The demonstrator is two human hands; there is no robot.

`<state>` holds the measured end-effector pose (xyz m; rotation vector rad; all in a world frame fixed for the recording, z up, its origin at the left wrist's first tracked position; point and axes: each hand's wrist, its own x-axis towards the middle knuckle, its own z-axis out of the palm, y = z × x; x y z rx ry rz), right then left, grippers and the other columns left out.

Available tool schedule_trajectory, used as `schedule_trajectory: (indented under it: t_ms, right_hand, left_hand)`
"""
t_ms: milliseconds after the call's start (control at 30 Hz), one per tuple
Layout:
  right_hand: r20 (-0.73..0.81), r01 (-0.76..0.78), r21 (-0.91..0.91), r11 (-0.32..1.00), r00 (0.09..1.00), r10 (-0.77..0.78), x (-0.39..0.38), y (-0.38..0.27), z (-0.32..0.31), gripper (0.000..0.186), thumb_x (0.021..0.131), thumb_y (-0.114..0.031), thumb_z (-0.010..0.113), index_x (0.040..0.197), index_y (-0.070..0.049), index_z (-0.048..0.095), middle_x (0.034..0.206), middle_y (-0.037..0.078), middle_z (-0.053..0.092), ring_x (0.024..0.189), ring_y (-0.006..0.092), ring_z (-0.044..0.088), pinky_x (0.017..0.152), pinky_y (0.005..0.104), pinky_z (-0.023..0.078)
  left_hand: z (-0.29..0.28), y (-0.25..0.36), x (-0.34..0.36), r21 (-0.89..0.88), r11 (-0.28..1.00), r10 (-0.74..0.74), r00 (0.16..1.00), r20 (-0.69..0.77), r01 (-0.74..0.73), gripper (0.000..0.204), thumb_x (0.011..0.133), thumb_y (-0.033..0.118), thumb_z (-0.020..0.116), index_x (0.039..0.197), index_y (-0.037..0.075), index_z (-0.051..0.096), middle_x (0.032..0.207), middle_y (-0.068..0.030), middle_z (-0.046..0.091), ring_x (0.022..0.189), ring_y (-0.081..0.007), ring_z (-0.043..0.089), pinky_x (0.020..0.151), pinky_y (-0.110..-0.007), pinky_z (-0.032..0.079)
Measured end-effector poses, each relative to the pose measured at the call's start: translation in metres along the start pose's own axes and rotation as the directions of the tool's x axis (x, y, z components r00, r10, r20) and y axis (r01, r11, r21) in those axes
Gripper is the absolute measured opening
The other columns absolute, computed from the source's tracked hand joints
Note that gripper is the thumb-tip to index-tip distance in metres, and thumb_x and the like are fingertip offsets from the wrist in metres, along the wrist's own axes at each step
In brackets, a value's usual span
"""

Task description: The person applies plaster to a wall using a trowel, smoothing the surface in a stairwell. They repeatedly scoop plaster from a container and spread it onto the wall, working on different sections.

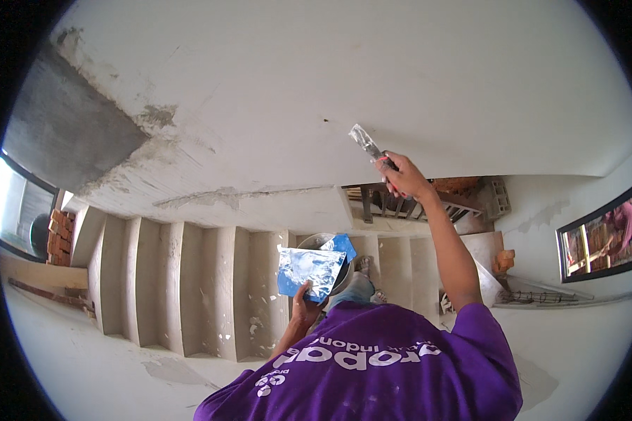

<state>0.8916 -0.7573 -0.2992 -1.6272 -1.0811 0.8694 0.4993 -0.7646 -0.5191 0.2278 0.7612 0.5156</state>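
Observation:
My right hand [406, 177] is raised toward the pale wall [274, 91], closed round the red and dark handle of a putty knife [365, 142]. White filler coats the knife's blade; whether its tip touches the wall I cannot tell. Lower down, my left hand [306, 309] grips the lower edge of a blue board [288, 285] spread with white putty. Just beyond that board sits a bucket [341, 284], partly hidden, with another blue piece [344, 245] smeared white at its top.
Concrete stairs [221, 295] spattered with white run to the left under me. My foot [363, 265] is beside the bucket. A metal railing [400, 205] shows through the wall opening. Bricks [60, 237] lie far left, near a window [21, 207]; another window [600, 238] is at right.

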Motion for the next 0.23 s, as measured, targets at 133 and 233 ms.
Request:
schedule_trajectory:
  t_ms: [133,233]
  right_hand:
    - [0.043,0.024,-0.127,0.992,0.999,-0.019,0.005,-0.023,-0.008,0.033,0.095,-0.034,0.059,0.099,-0.001,0.057,0.063,0.000,0.052,0.045,0.0074,0.052,0.038,0.0250,0.042]
    - [0.059,0.043,-0.208,0.977,0.998,-0.032,0.006,-0.020,-0.008,0.034,0.094,-0.034,0.060,0.101,-0.001,0.057,0.063,0.001,0.053,0.045,0.0078,0.053,0.038,0.0252,0.042]
  left_hand:
    - [-0.001,-0.001,-0.005,0.010,1.000,0.012,1.000,-0.026,-0.012,0.048,0.087,0.036,0.064,0.128,0.016,0.049,0.123,-0.0046,0.058,0.112,-0.0224,0.055,0.093,-0.046,0.041]
    - [-0.005,0.000,0.004,0.071,0.997,-0.020,0.998,-0.052,0.023,0.051,0.086,0.040,0.065,0.128,0.017,0.049,0.123,-0.0055,0.058,0.112,-0.0216,0.055,0.094,-0.047,0.041]
